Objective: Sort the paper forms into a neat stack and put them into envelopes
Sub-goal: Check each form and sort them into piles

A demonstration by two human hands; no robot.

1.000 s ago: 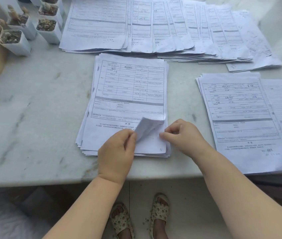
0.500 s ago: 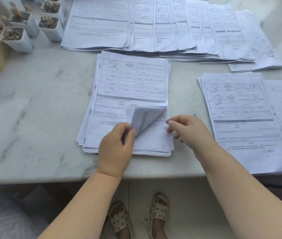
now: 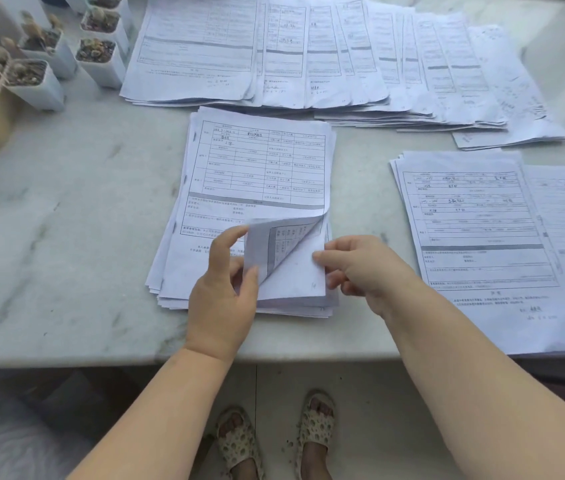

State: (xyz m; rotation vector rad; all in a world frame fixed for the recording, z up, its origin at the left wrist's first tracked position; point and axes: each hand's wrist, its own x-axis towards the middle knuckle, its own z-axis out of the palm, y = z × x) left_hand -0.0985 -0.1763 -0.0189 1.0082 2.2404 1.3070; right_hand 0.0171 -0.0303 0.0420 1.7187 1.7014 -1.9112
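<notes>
Left hand (image 3: 220, 299) at near edge of middle stack (image 3: 257, 168), thumb and fingers pinching curled-up corner of top sheet (image 3: 283, 244). Right hand (image 3: 360, 268) beside it, fingers bent, fingertips touching sheet under lifted corner. Right stack (image 3: 475, 237) near table (image 3: 66, 237) edge. Fanned forms (image 3: 308, 53) beyond. Pots (image 3: 32, 77) far left.

Bare tabletop (image 3: 66, 237) lies open to the left of the middle stack (image 3: 257, 174) — a wide lane toward the white plant pots (image 3: 42, 81) crowding the far-left corner. A narrower bare strip separates that stack from the right pile (image 3: 475, 220). Fanned forms (image 3: 308, 50) block the far edge.
</notes>
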